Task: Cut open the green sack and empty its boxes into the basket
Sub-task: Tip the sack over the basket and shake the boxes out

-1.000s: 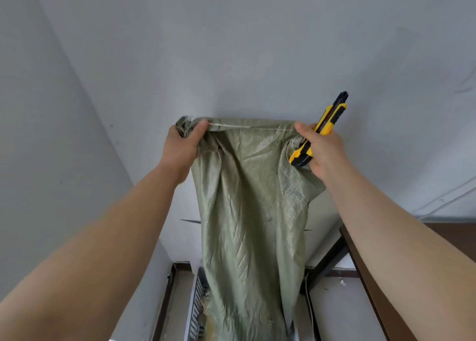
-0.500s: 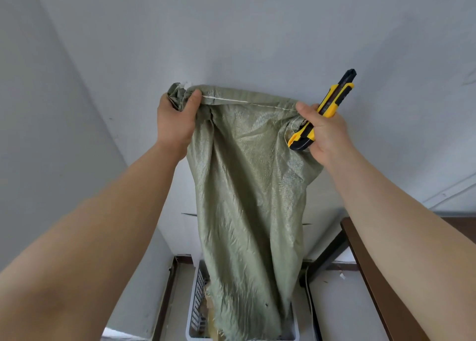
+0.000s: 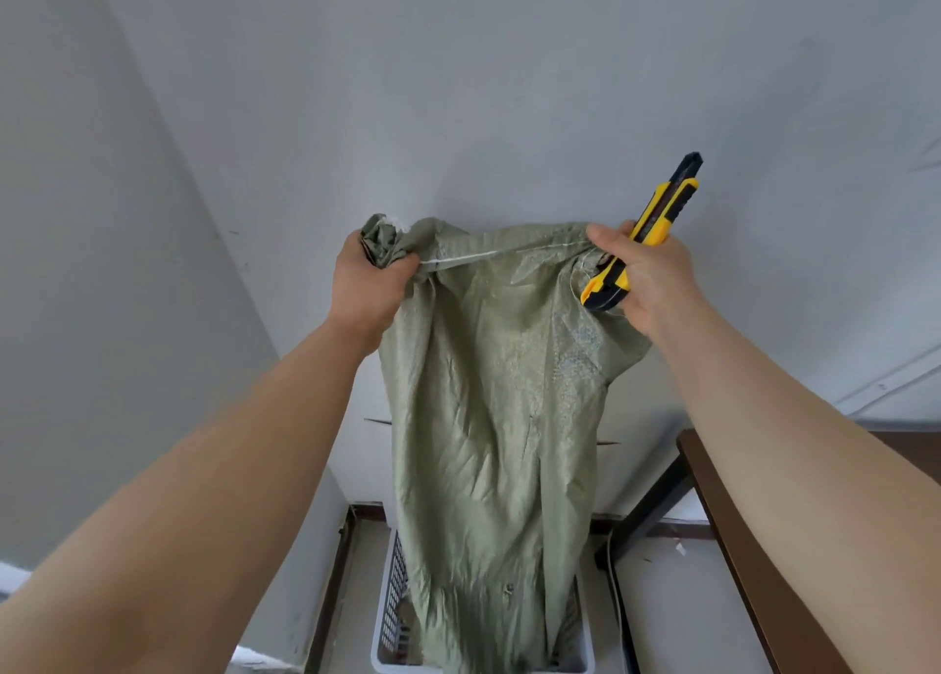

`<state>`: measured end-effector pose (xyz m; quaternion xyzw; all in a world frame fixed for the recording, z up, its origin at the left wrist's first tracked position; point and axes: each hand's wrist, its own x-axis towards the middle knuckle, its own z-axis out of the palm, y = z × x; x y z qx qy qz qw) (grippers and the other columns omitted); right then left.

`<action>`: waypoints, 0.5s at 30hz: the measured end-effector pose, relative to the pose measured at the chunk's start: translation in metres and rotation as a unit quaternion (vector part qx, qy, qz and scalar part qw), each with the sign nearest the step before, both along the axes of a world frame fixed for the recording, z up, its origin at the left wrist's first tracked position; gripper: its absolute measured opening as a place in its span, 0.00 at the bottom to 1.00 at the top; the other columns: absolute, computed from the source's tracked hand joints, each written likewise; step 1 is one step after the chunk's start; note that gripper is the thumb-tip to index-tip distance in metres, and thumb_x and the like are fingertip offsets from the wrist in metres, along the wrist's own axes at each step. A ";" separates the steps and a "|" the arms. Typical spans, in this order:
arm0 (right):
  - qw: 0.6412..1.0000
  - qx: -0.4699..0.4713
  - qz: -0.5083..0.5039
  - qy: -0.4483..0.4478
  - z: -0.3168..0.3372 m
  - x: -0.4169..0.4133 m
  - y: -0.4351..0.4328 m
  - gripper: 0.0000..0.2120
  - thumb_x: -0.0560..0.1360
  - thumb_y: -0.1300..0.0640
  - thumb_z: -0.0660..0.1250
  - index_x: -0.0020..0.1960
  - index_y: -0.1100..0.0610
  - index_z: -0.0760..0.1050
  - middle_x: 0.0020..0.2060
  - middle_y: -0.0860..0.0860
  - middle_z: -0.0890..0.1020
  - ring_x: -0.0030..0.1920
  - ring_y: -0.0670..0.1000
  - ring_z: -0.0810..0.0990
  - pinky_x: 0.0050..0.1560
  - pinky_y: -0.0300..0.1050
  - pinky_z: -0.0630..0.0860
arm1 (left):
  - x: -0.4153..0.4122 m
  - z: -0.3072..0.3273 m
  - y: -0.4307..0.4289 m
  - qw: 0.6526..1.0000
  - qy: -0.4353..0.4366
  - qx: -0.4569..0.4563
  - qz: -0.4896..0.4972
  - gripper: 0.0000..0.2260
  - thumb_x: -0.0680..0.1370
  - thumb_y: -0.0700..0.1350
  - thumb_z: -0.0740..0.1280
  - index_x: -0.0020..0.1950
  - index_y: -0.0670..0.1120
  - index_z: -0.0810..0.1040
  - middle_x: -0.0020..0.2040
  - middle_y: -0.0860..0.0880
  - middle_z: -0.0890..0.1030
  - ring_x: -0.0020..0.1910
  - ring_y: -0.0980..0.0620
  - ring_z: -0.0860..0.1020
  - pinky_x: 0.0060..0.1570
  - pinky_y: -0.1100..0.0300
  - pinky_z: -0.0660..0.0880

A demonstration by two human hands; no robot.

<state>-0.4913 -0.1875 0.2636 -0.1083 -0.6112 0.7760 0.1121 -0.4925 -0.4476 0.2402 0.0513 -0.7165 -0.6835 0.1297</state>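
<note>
Now lower, green sack (image 3: 499,408) over basket (image 3: 387,627)

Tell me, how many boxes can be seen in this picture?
0. The green sack hangs from the left hand and right hand over the basket, hiding most of its inside; boxes may lie hidden there.

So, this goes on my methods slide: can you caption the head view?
Both hands hold the green sack upended over the white basket, the right hand also gripping a yellow utility knife.

sack (image 3: 489,419) above basket (image 3: 389,617)
</note>
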 end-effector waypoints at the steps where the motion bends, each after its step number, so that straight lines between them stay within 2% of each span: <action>1: 1.000 -0.008 -0.003 0.009 0.006 -0.001 0.000 0.16 0.67 0.62 0.77 0.36 0.52 0.70 0.31 0.46 0.72 0.36 0.48 0.74 0.45 0.48 0.75 | -0.001 0.007 0.000 1.000 0.014 0.006 0.001 0.13 0.74 0.37 0.69 0.55 0.45 0.71 0.46 0.49 0.77 0.43 0.50 0.78 0.45 0.56 0.78; 4: 0.999 -0.023 -0.007 0.033 0.017 -0.001 0.001 0.15 0.67 0.62 0.77 0.37 0.52 0.70 0.32 0.46 0.72 0.37 0.48 0.74 0.44 0.47 0.75 | -0.004 0.022 0.001 0.999 0.045 0.004 0.006 0.12 0.74 0.36 0.68 0.54 0.46 0.71 0.45 0.50 0.77 0.41 0.54 0.77 0.40 0.62 0.78; 5: 0.999 -0.017 -0.006 0.034 0.017 -0.001 0.002 0.15 0.67 0.62 0.77 0.37 0.52 0.70 0.32 0.46 0.73 0.37 0.48 0.75 0.45 0.47 0.76 | -0.003 0.021 0.001 0.999 0.043 -0.007 0.006 0.11 0.74 0.37 0.69 0.52 0.48 0.71 0.45 0.51 0.77 0.41 0.53 0.78 0.41 0.61 0.78; 7: 1.000 0.005 0.003 0.019 0.011 0.002 0.003 0.15 0.67 0.62 0.77 0.37 0.52 0.70 0.32 0.47 0.73 0.37 0.49 0.75 0.47 0.50 0.76 | 0.000 0.011 0.001 0.999 0.019 -0.034 0.003 0.11 0.74 0.39 0.70 0.48 0.52 0.71 0.45 0.51 0.77 0.44 0.49 0.79 0.47 0.53 0.80; 10: 0.999 0.046 0.003 -0.009 -0.001 0.008 0.007 0.16 0.66 0.62 0.77 0.37 0.53 0.70 0.32 0.49 0.74 0.35 0.50 0.76 0.44 0.49 0.76 | 0.006 -0.009 -0.002 0.998 -0.023 -0.062 -0.004 0.12 0.73 0.42 0.72 0.53 0.48 0.72 0.50 0.47 0.80 0.50 0.45 0.81 0.53 0.48 0.80; 15: 0.999 0.041 -0.015 0.001 0.011 0.012 0.015 0.15 0.66 0.62 0.77 0.37 0.53 0.70 0.32 0.49 0.73 0.35 0.50 0.76 0.42 0.48 0.76 | 0.010 -0.007 -0.001 0.998 -0.039 -0.058 -0.013 0.19 0.72 0.50 0.74 0.58 0.47 0.73 0.53 0.47 0.81 0.51 0.49 0.81 0.53 0.52 0.80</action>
